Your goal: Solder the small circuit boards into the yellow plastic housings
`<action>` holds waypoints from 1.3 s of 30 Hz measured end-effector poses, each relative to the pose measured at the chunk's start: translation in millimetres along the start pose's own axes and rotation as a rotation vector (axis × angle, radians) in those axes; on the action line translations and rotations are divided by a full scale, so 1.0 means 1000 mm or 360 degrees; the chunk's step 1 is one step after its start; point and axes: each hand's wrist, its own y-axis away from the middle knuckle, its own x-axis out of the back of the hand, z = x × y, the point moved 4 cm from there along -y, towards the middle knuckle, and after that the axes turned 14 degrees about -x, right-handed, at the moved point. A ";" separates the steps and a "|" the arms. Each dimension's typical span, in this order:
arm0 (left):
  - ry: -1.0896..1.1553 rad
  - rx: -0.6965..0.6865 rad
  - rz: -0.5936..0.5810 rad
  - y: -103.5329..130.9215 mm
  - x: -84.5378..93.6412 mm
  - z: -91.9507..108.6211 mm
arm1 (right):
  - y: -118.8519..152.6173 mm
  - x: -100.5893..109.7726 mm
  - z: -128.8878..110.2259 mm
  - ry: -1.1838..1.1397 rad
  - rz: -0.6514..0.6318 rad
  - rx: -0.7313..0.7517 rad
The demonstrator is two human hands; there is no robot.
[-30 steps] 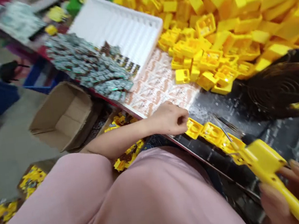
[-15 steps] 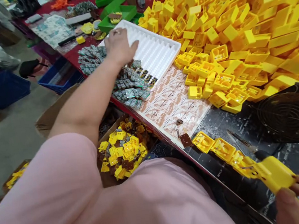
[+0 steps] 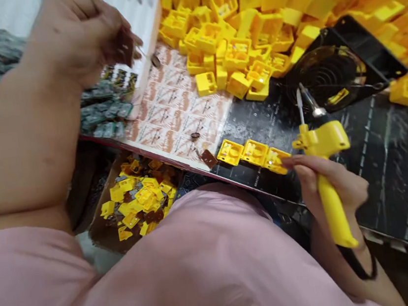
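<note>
My left hand (image 3: 78, 37) is closed on a small brown part (image 3: 124, 47) with a thin wire, above the white ridged tray (image 3: 150, 3). Grey-green circuit boards (image 3: 104, 110) lie below that hand. My right hand (image 3: 328, 182) holds a yellow soldering gun (image 3: 323, 141), its tip pointing up the table. Just left of the right hand, three open yellow housings (image 3: 254, 153) stand in a row along the table's front edge, and the fingertips are close to the nearest one. Another brown piece (image 3: 208, 159) lies at the row's left end.
A large heap of yellow housings (image 3: 238, 52) covers the back. A black fan (image 3: 342, 64) stands behind the soldering gun, with a soldering iron (image 3: 312, 102) before it. Below the table's edge is a box of yellow parts (image 3: 135, 201). Printed sheets (image 3: 183, 101) cover the table's middle.
The view has shifted toward the right. My left hand has come back from the tray's far part and now holds a brown part. The soldering gun has turned more upright in my right hand.
</note>
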 end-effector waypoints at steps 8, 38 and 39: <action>0.0786 0.0325 -0.0914 0.022 -0.133 0.025 | -0.021 -0.035 -0.017 0.0056 -0.0264 0.0235; -0.0004 -0.0569 -0.1243 0.027 -0.157 0.084 | -0.044 -0.025 -0.061 -0.0182 0.0230 0.0151; -0.0146 -0.0661 -0.1200 0.024 -0.154 0.089 | -0.043 -0.023 -0.062 -0.0156 0.0280 0.0170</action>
